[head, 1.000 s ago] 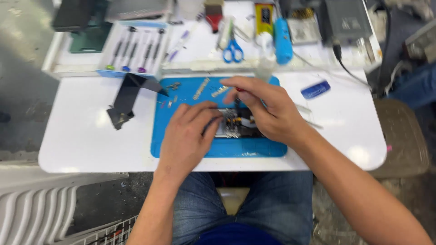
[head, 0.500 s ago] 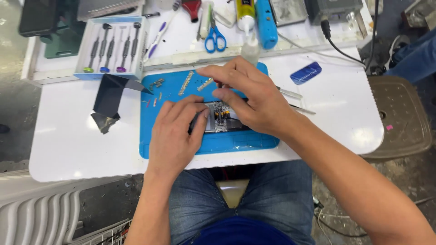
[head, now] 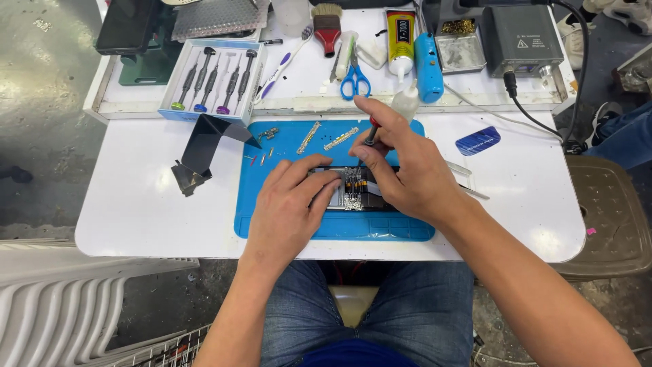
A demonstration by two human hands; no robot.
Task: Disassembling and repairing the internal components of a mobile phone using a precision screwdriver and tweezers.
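An opened phone (head: 353, 190) with exposed circuit parts lies on a blue work mat (head: 285, 224) on the white table (head: 136, 204). My left hand (head: 292, 204) rests flat on the phone's left side, holding it down. My right hand (head: 407, 170) grips a small red-topped screwdriver (head: 371, 131) upright, its tip over the phone's middle. Small metal brackets (head: 309, 136) and tiny screws lie on the mat's far part.
A screwdriver set box (head: 210, 81), blue scissors (head: 354, 78), a brush (head: 327, 24), a glue tube (head: 401, 41), a blue tool (head: 428, 64) and a grey station (head: 519, 34) stand at the back. A black folded stand (head: 200, 149) lies left; a blue card (head: 477, 141) right.
My right hand has lifted its fingers and now holds the screwdriver upright over the phone. The left hand stays on the phone. The view has shifted slightly.
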